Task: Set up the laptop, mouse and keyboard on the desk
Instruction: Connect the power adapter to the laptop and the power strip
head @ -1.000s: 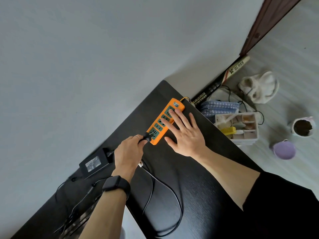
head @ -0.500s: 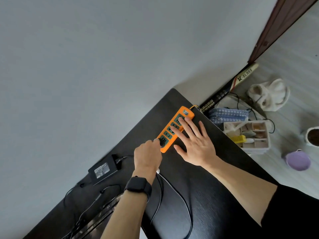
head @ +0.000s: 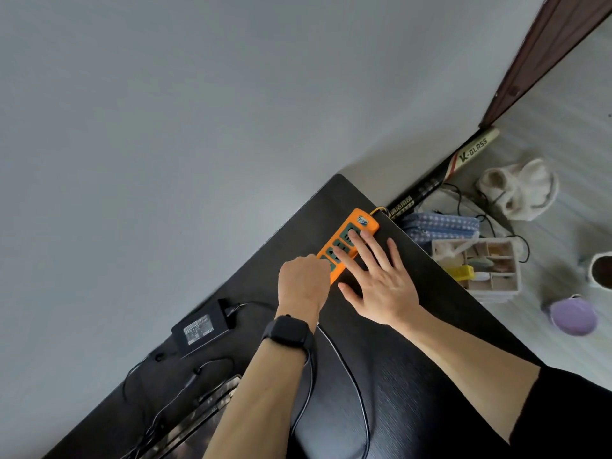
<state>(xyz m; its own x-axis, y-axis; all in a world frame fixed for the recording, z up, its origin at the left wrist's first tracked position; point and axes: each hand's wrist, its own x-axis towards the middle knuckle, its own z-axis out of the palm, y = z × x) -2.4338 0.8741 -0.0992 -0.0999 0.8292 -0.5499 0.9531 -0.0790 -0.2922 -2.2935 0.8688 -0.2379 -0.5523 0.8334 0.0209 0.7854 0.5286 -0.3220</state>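
Observation:
An orange power strip (head: 355,217) lies near the far corner of the black desk (head: 430,342). My left hand (head: 301,286), with a black watch on the wrist, is curled into a fist over the strip's near end. The plug it holds is hidden under its fingers. My right hand (head: 381,286) lies flat, its straight fingers pressing on the strip's sockets. A black cable (head: 359,389) loops from under my left hand towards the desk's front. The black power adapter (head: 202,329) rests by the wall on the left. A laptop's edge (head: 198,415) shows at the bottom left.
A grey wall borders the desk's far side. On the floor to the right are a compartment organiser box (head: 490,270), a blue dotted pouch (head: 440,225), a purple cup (head: 573,318), a white cloth (head: 520,190) and a long K-Glass tube (head: 463,160). Thin cables (head: 185,385) trail by the adapter.
My left hand has moved forward onto the strip's near end, and the plug that showed between its fingers is now covered. My right hand keeps pressing on the strip.

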